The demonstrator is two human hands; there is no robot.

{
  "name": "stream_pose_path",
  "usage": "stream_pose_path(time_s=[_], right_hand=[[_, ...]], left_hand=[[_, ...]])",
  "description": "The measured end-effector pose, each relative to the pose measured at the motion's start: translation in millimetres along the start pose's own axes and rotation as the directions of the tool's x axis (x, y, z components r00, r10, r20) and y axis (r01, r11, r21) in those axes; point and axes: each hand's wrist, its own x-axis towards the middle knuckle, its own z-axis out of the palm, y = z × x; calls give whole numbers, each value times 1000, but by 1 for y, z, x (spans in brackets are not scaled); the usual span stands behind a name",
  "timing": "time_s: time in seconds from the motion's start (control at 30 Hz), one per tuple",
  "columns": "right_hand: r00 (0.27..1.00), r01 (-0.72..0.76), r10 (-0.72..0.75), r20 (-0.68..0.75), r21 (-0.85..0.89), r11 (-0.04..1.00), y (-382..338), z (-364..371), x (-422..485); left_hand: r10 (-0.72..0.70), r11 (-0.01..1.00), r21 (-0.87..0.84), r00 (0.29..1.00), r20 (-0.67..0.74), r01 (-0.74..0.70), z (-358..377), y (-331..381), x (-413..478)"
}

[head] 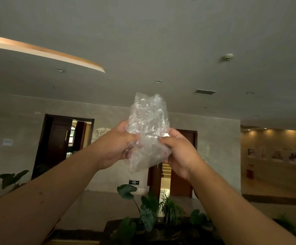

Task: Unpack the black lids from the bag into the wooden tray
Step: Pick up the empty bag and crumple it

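We see both arms stretched forward and up, camera tilted toward the ceiling (161,41). The clear plastic bag (148,124) sits between the two hands, held up in mid-air in front of the far wall (108,156). Bag is crumpled, see-through, its top end pointing up and its lower end hanging below the hands.

Left hand (116,147) grips the bag's left side, fingers curled and pressed onto the plastic, thumb on the near face. Right hand (178,152) pinches the bag's right edge, thumb and fingers closed tight on the film. A small white spot shows at the right fingertips; we cannot tell what it is.

We cannot make out any black lids inside the bag; the plastic looks wrinkled and mostly transparent. The wooden tray does not show in this view.

Far behind: a dark open doorway (64,142) on the left, a second doorway (172,174) behind the right hand, a small exit sign (134,182) low on the wall. Green leafy plants (147,209) stand near the bottom centre, below the hands. A smoke detector (228,57) sits on the ceiling at upper right.
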Motion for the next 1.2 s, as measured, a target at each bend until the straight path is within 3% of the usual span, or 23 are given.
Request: stream_pose_path(time_s=[0.13,0.23,0.33,0.4,0.47,0.57,0.63,0.73,0.83,1.03,1.2], right_hand=[[1000,2,-4,21,111,994,-10,-17,-10],[994,90,-95,-56,-75,993,-17,-26,-20],[977,107,-157,-146,-304,947,-24,-38,-27],[983,75,-103,-149,-181,981,-33,-51,-35],[994,-7,4,-112,-27,1000,-40,-68,-45],[995,-86,67,-71,-323,943,-49,-91,-63],[984,-79,-5,-180,-457,886,-54,-113,-75],[934,-93,-83,-347,-461,882,-60,-159,-104],[903,-165,-57,-425,-466,869,-52,-213,-145],[730,-409,56,-681,-370,834,13,-331,-283],[472,-652,188,-861,-197,732,117,-402,-443]], left_hand=[[63,970,-241,992,106,-36,18,4,-2],[37,944,-329,985,170,21,32,6,-1],[61,997,31,992,112,-65,57,10,2],[139,964,224,990,20,-140,75,10,6],[204,951,242,979,-19,-193,91,10,10],[268,949,184,963,-35,-257,117,9,19],[280,945,174,960,1,-276,142,4,25],[272,937,207,959,77,-282,191,-14,33],[248,927,248,956,154,-280,250,-41,36],[77,911,345,916,395,-225,403,-150,2],[-103,889,409,783,614,-204,532,-290,-85]])
